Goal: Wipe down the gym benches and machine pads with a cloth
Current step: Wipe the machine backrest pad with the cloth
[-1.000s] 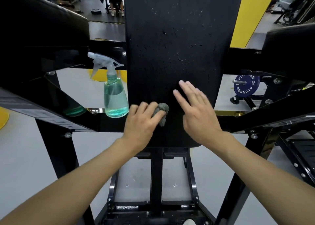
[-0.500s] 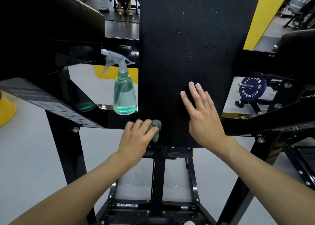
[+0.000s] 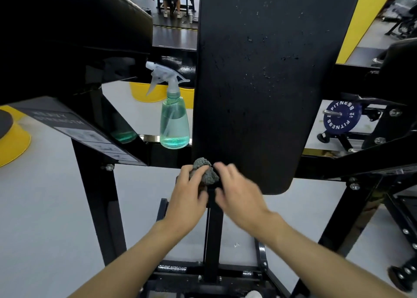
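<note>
A long black machine pad (image 3: 266, 76) runs up the middle of the view, its surface speckled with small marks. At its lower left corner my left hand (image 3: 188, 197) grips a bunched grey cloth (image 3: 206, 172). My right hand (image 3: 237, 190) is blurred, just right of the cloth at the pad's lower edge, fingers reaching toward the cloth. Whether it touches the cloth is unclear.
A clear spray bottle (image 3: 174, 119) of green liquid stands on the black frame bar left of the pad. Another black pad (image 3: 74, 26) fills the upper left. A blue weight plate (image 3: 340, 117) hangs at right. Black frame legs (image 3: 213, 241) stand below. A person stands far back.
My left hand drew the cloth down to the pad's lower left corner. My right hand left the pad's face and moved down-left next to the cloth.
</note>
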